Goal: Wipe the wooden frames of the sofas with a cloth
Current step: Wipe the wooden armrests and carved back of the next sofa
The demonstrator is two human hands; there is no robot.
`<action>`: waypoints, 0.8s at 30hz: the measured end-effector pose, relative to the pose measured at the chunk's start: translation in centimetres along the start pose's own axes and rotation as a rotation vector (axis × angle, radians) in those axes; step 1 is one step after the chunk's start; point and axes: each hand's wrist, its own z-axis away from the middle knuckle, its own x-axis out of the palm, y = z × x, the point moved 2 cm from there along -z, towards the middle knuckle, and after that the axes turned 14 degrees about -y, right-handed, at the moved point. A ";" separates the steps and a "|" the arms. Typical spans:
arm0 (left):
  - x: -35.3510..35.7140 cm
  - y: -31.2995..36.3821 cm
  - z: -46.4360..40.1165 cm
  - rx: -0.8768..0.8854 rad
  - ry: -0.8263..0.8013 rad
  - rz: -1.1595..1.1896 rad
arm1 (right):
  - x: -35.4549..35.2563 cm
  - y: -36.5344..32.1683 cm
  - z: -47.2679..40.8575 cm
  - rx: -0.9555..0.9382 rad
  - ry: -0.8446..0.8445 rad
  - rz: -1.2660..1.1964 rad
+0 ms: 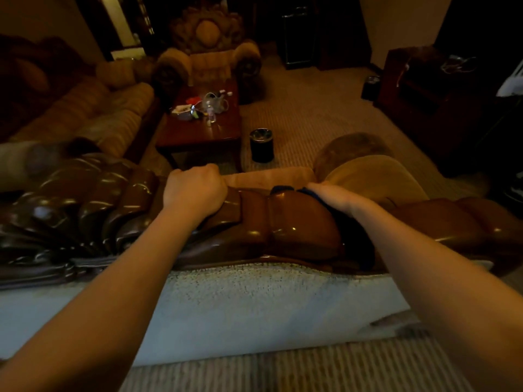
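Note:
I stand behind a sofa whose carved, glossy brown wooden frame (297,222) runs across the view along the top of its back. My left hand (195,190) grips the top edge of the frame, fingers curled over it. My right hand (336,198) presses a dark blue cloth (353,239) flat onto the frame to the right of the middle; the cloth hangs down the near side of the wood. The fingertips of both hands are hidden beyond the frame's edge.
A pale fabric back panel (254,301) lies below the frame. Beyond stand a dark wooden coffee table (215,128) with several small items, a black bin (261,145), a long striped sofa (93,114) at left and a carved armchair (209,52) at the far end.

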 end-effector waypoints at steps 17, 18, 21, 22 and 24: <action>0.0 -0.3 -0.4 0.033 -0.061 0.016 | 2.7 -6.2 -0.4 -0.151 0.053 0.201; 0.1 -0.3 -0.4 0.038 -0.057 0.017 | 2.2 -4.6 -0.1 -0.156 0.088 0.113; 0.0 -0.2 -0.5 0.050 -0.057 0.039 | 1.7 -1.2 0.9 -0.126 0.205 -0.061; 0.0 -0.2 -0.6 0.049 -0.061 0.048 | 1.8 -0.7 0.8 -0.112 0.237 -0.077; 0.1 -0.3 -0.7 0.051 -0.058 0.059 | 2.1 -1.0 0.7 -0.123 0.301 -0.046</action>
